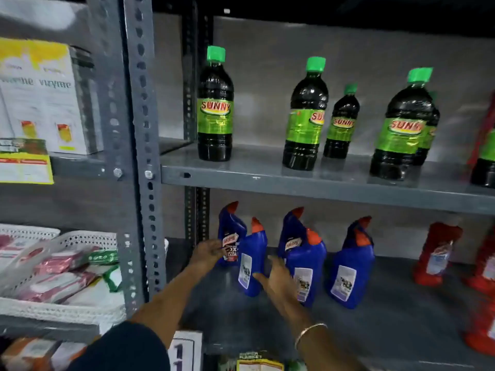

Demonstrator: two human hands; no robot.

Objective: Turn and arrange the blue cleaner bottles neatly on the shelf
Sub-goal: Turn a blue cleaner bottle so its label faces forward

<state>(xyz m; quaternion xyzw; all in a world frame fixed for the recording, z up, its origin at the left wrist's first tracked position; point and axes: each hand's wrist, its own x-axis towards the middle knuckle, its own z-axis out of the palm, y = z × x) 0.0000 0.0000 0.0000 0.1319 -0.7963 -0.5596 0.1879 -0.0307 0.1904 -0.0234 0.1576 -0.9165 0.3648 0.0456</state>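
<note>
Several blue cleaner bottles with orange caps stand on the lower grey shelf (388,325). The back left bottle (232,223) shows its red front label. My left hand (207,254) reaches to its left side, fingers spread and touching the label. The front left bottle (251,253) shows its white back label. My right hand (276,279) wraps its right side with the thumb across the front. Behind it stands another bottle (292,228). Two more bottles (308,271) (351,274) stand to the right with back labels facing out.
Red bottles (434,253) stand at the right end of the same shelf. Dark bottles with green caps (215,108) fill the shelf above. A perforated grey upright (143,156) borders the left side, with white baskets (64,263) of packets beyond it.
</note>
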